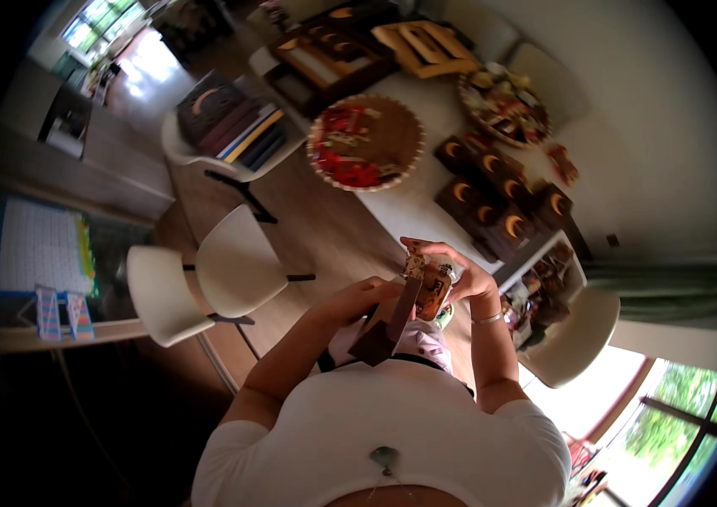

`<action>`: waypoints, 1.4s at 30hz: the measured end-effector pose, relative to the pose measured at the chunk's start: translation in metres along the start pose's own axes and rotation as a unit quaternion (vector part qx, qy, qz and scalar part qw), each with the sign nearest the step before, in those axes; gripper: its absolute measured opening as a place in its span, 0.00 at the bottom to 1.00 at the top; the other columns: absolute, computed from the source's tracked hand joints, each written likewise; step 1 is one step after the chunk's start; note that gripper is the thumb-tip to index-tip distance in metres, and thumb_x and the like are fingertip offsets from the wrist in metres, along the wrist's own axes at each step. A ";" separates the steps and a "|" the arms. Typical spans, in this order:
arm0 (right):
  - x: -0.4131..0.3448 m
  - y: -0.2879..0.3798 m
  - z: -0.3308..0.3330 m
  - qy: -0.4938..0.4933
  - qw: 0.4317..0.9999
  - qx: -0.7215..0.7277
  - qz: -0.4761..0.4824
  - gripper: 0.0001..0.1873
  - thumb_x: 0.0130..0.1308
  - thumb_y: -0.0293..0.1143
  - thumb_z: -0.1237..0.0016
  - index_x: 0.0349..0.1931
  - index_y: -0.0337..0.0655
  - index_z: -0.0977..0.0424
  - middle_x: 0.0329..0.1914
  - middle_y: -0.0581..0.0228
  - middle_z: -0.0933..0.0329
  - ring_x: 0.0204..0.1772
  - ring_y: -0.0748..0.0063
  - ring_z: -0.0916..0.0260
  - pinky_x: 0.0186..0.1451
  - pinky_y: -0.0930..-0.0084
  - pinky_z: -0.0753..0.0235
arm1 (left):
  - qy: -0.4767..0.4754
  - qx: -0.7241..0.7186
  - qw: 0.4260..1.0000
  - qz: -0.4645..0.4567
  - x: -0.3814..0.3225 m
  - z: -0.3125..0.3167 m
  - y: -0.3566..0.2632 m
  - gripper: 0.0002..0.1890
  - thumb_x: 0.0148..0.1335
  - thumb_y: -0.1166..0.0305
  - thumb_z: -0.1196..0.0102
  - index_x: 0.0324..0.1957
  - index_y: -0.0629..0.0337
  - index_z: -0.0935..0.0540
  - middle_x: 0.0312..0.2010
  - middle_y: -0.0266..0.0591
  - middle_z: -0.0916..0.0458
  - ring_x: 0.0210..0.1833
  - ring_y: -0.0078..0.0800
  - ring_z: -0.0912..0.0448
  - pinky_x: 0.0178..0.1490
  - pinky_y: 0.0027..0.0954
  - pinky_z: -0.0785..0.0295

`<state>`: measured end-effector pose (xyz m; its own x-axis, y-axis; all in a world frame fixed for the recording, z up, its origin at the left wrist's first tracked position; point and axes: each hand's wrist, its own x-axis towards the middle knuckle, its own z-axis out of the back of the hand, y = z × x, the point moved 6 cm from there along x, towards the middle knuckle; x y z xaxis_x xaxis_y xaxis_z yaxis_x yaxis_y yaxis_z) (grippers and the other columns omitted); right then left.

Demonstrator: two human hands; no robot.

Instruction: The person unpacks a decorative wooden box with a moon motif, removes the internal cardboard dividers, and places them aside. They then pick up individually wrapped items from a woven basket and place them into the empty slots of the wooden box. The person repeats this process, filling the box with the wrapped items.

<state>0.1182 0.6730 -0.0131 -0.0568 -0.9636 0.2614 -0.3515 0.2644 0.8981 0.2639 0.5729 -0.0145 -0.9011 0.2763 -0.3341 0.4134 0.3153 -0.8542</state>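
In front of my waist, my left hand [358,303] grips a small brown cardboard box [379,329] from its side. The box is tilted, with a dark flap sticking out toward my body. My right hand [469,279] holds a clear-wrapped packaged food item [434,293] that bears writing, close against the box. A patterned brown piece [414,261] shows under the right fingertips; whether it belongs to the box or the packet I cannot tell. The box's inside is hidden from this angle.
On the white table [390,209] are a round woven tray [396,136] with red packets, a filled basket [504,104] and several dark boxes with crescent cutouts [514,190]. A white bin [542,285] of packets stands right. White chairs [241,263] stand left; another chair [238,165] bears boxes.
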 end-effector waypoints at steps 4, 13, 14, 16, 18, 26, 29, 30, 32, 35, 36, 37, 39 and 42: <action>0.091 -0.009 -0.044 0.124 0.991 -0.045 -0.038 0.40 0.41 0.36 0.24 0.57 0.42 0.28 0.61 0.56 0.31 0.69 0.59 0.39 0.72 0.63 0.41 | 0.003 -0.055 0.998 -0.030 -0.067 0.041 -0.024 0.31 0.70 0.43 0.57 0.38 0.65 0.17 0.33 0.46 0.15 0.38 0.31 0.19 0.46 0.31 0.26; 0.209 -0.014 -0.036 0.075 0.994 -0.053 -0.056 0.35 0.41 0.39 0.25 0.51 0.39 0.26 0.62 0.47 0.33 0.63 0.56 0.32 0.68 0.59 0.36 | -0.133 -0.212 0.953 -0.174 -0.121 0.145 -0.062 0.26 0.73 0.47 0.60 0.48 0.62 0.21 0.37 0.44 0.16 0.40 0.32 0.16 0.45 0.30 0.23; 0.218 -0.014 -0.030 0.038 0.998 0.002 -0.050 0.35 0.41 0.39 0.26 0.51 0.39 0.27 0.63 0.44 0.34 0.64 0.54 0.32 0.69 0.58 0.36 | -0.169 -0.271 0.928 -0.191 -0.122 0.166 -0.058 0.23 0.74 0.51 0.57 0.51 0.61 0.22 0.41 0.44 0.16 0.44 0.30 0.17 0.49 0.27 0.25; 0.236 -0.016 -0.018 -0.026 0.994 0.099 -0.030 0.36 0.40 0.37 0.27 0.51 0.40 0.30 0.66 0.35 0.38 0.66 0.46 0.32 0.71 0.54 0.36 | -0.382 -0.196 0.873 -0.232 -0.130 0.211 -0.063 0.20 0.74 0.54 0.55 0.50 0.61 0.22 0.43 0.42 0.17 0.46 0.29 0.19 0.51 0.27 0.28; 0.256 -0.013 -0.013 -0.033 0.993 0.116 0.007 0.36 0.41 0.37 0.26 0.51 0.40 0.31 0.66 0.35 0.38 0.65 0.46 0.32 0.70 0.54 0.36 | -0.488 -0.096 0.839 -0.221 -0.138 0.247 -0.076 0.15 0.71 0.59 0.49 0.48 0.62 0.23 0.45 0.41 0.20 0.48 0.31 0.24 0.54 0.29 0.32; 0.326 0.005 0.001 -0.108 0.984 -0.085 0.113 0.37 0.42 0.38 0.23 0.52 0.40 0.29 0.61 0.48 0.34 0.65 0.57 0.36 0.68 0.62 0.37 | -0.525 0.310 0.782 -0.132 -0.073 0.311 -0.180 0.16 0.62 0.65 0.42 0.50 0.58 0.27 0.40 0.48 0.22 0.45 0.41 0.23 0.49 0.35 0.30; 0.345 0.015 0.024 -0.168 0.950 -0.201 0.170 0.36 0.42 0.39 0.23 0.51 0.40 0.29 0.60 0.49 0.33 0.64 0.56 0.36 0.67 0.61 0.36 | -0.454 0.384 0.784 -0.174 -0.043 0.326 -0.205 0.19 0.58 0.64 0.39 0.50 0.57 0.27 0.44 0.46 0.21 0.49 0.44 0.22 0.51 0.36 0.29; 0.345 0.017 0.032 -0.192 0.937 -0.229 0.178 0.36 0.42 0.39 0.23 0.51 0.40 0.29 0.60 0.49 0.33 0.64 0.56 0.35 0.67 0.61 0.36 | -0.448 0.406 0.774 -0.189 -0.036 0.324 -0.215 0.18 0.61 0.59 0.45 0.51 0.53 0.25 0.47 0.42 0.21 0.53 0.47 0.24 0.52 0.42 0.28; 0.347 0.020 0.046 -0.235 0.917 -0.277 0.163 0.36 0.42 0.39 0.23 0.51 0.40 0.29 0.59 0.49 0.32 0.63 0.55 0.35 0.66 0.60 0.35 | -0.417 0.398 0.793 -0.196 -0.019 0.331 -0.223 0.18 0.61 0.59 0.45 0.51 0.53 0.26 0.48 0.42 0.21 0.53 0.47 0.24 0.52 0.42 0.28; 0.351 0.021 0.066 -0.288 0.890 -0.316 0.156 0.35 0.42 0.40 0.24 0.49 0.39 0.28 0.58 0.50 0.31 0.61 0.55 0.33 0.62 0.63 0.33 | -0.376 0.404 0.810 -0.197 0.005 0.348 -0.233 0.17 0.63 0.60 0.47 0.52 0.52 0.25 0.49 0.44 0.21 0.54 0.48 0.24 0.53 0.42 0.28; 0.351 0.022 0.072 -0.304 0.880 -0.334 0.150 0.34 0.42 0.40 0.24 0.49 0.39 0.28 0.58 0.50 0.31 0.61 0.56 0.33 0.60 0.64 0.32 | -0.365 0.401 0.818 -0.192 0.014 0.358 -0.232 0.17 0.63 0.60 0.47 0.52 0.52 0.25 0.50 0.44 0.21 0.54 0.48 0.24 0.53 0.42 0.28; 0.350 0.022 0.075 -0.323 0.867 -0.352 0.140 0.34 0.43 0.40 0.25 0.49 0.39 0.28 0.57 0.50 0.30 0.61 0.56 0.33 0.59 0.65 0.32 | -0.351 0.395 0.828 -0.186 0.023 0.366 -0.230 0.17 0.64 0.60 0.47 0.52 0.52 0.25 0.50 0.44 0.21 0.54 0.48 0.24 0.53 0.42 0.28; 0.352 0.016 0.084 -0.384 0.837 -0.365 0.134 0.33 0.43 0.41 0.25 0.48 0.38 0.27 0.55 0.52 0.29 0.55 0.61 0.31 0.53 0.70 0.30 | -0.337 0.369 0.850 -0.166 0.037 0.384 -0.228 0.15 0.67 0.59 0.50 0.50 0.54 0.24 0.48 0.46 0.20 0.53 0.48 0.23 0.53 0.42 0.28; 0.361 0.023 0.086 -0.460 0.773 -0.424 0.108 0.31 0.43 0.39 0.26 0.47 0.38 0.27 0.52 0.55 0.28 0.51 0.65 0.30 0.51 0.73 0.30 | -0.271 0.291 0.910 -0.117 0.064 0.413 -0.228 0.15 0.69 0.57 0.51 0.48 0.58 0.24 0.43 0.47 0.20 0.49 0.48 0.22 0.51 0.41 0.29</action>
<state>0.0089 0.3278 0.0717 -0.8051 -0.4119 0.4267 0.4766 -0.0211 0.8789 0.0574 0.1434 -0.0057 -0.9528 -0.2748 -0.1294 0.2054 -0.2692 -0.9409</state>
